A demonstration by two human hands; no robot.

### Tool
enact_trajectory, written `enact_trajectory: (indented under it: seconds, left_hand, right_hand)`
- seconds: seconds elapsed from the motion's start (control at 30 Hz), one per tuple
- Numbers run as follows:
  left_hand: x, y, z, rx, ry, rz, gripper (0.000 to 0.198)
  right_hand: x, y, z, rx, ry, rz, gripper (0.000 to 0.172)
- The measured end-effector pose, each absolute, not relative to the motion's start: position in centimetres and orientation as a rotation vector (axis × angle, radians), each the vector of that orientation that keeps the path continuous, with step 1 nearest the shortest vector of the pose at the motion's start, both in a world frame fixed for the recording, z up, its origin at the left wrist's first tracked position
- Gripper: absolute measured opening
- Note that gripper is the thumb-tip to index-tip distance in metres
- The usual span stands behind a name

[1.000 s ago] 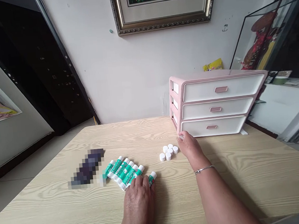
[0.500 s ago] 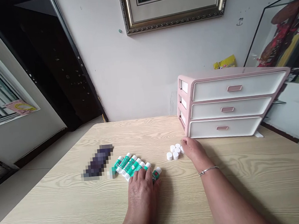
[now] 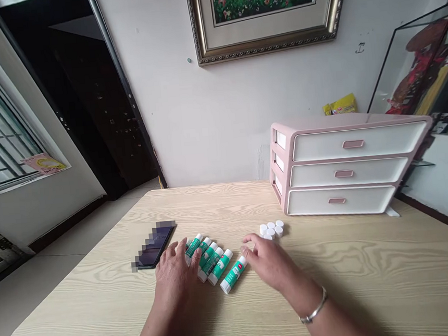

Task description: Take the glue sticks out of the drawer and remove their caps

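Observation:
Several green-and-white glue sticks [image 3: 219, 267] lie slanted in a row on the wooden table. My left hand [image 3: 175, 270] rests over the left end of the row, fingers apart, hiding part of the sticks there. Slightly away from the others lies the rightmost glue stick [image 3: 234, 275]. Close to its upper end is my right hand [image 3: 269, 261], with thumb and forefinger a little apart and nothing visible between them; its other fingers are curled from view. Just beyond that hand sits a cluster of small white caps [image 3: 271, 229], partly covered by it.
A dark phone [image 3: 156, 247], partly pixelated, lies left of the glue sticks. At the table's back right stands a pink-and-white drawer unit [image 3: 342, 173], its drawers closed. The table [image 3: 102, 304] meets a wall with a framed picture [image 3: 268, 44].
My left hand has moved left along the glue sticks, uncovering those on the right. My right hand has come back from the white caps toward the rightmost stick. The view has shifted slightly.

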State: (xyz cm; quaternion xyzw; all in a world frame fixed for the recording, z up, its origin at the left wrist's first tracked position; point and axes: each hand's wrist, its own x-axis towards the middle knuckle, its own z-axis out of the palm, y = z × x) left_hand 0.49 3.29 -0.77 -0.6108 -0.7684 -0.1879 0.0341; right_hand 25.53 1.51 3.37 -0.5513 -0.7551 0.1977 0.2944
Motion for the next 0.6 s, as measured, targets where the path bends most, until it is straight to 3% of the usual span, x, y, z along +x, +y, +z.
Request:
enact_trajectory:
  seconds: [0.13,0.37,0.6]
  left_hand:
    - [-0.1,4.6,-2.3,-1.981,-2.408,-0.476,0.059]
    - [1.5,4.4,-3.5,-2.132,-2.264,-0.493,0.054]
    - [4.3,3.1,-2.3,-2.164,-2.193,-0.531,0.054]
  right_hand:
    - [23.7,-1.6,2.4,-1.44,-2.149,0.67,0.034]
    - [23.3,0.0,-1.6,-1.443,-2.155,0.381,0.035]
    - [24.1,1.3,-0.7,-1.589,-2.115,0.316,0.039]
